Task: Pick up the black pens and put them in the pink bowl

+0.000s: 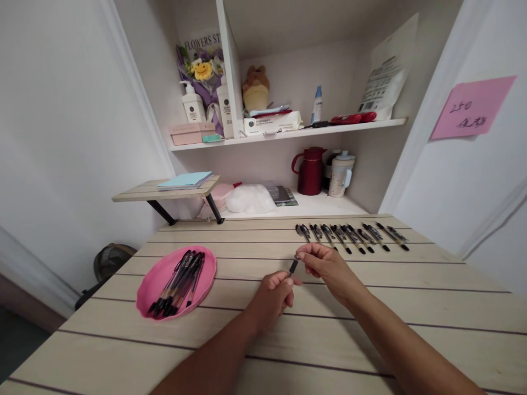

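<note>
My left hand and my right hand meet over the middle of a pale wooden table. Between them they pinch one black pen, the left hand gripping its lower end and the right hand's fingertips closed on its upper end. A pink oval tray to the left holds several black pens. Beyond my right hand, a row of several black pens lies side by side near the table's far edge.
A small raised shelf with a blue booklet stands at the table's back left. Behind it, wall shelves hold a dark red jug, a white cup, bottles, a plush toy and a flower bouquet. A pink note sticks on the right wall.
</note>
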Tool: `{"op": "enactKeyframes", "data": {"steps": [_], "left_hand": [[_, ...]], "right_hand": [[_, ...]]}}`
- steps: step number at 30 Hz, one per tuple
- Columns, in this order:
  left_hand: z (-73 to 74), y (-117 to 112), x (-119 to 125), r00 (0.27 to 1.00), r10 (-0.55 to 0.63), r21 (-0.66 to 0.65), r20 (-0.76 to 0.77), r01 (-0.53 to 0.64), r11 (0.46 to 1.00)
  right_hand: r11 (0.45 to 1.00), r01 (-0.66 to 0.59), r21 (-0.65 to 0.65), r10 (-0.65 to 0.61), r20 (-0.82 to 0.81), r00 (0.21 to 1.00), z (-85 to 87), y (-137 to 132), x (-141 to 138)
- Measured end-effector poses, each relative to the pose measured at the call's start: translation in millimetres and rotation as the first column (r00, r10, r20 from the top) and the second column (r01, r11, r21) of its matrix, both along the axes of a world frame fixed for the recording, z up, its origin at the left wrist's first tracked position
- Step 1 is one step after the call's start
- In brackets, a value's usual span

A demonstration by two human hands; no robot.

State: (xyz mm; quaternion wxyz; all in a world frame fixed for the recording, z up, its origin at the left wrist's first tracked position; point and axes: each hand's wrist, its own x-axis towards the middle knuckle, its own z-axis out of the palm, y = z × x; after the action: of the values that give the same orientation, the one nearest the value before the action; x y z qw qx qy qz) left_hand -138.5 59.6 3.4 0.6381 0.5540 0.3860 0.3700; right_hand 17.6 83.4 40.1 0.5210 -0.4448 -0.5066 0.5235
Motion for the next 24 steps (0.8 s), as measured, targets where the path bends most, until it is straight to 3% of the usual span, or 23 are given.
{"op": "enactKeyframes", "data": {"steps": [18, 24], "left_hand": [[-9.2, 4.7, -0.8, 0.996, 0.019, 0.061, -0.082, -0.014, 0.998], [-6.0, 2.7, -1.0, 0.997, 0.017, 0.059, -0.072, -0.013, 0.998]], "right_hand": [[0.999, 0.046, -0.013, -0.046, 0.0, 0.999, -2.9, -0.8, -4.4], [0.997, -0.068, -0.031, 0.066, -0.063, 0.996, 0.8, -4.1, 1.9]]}}
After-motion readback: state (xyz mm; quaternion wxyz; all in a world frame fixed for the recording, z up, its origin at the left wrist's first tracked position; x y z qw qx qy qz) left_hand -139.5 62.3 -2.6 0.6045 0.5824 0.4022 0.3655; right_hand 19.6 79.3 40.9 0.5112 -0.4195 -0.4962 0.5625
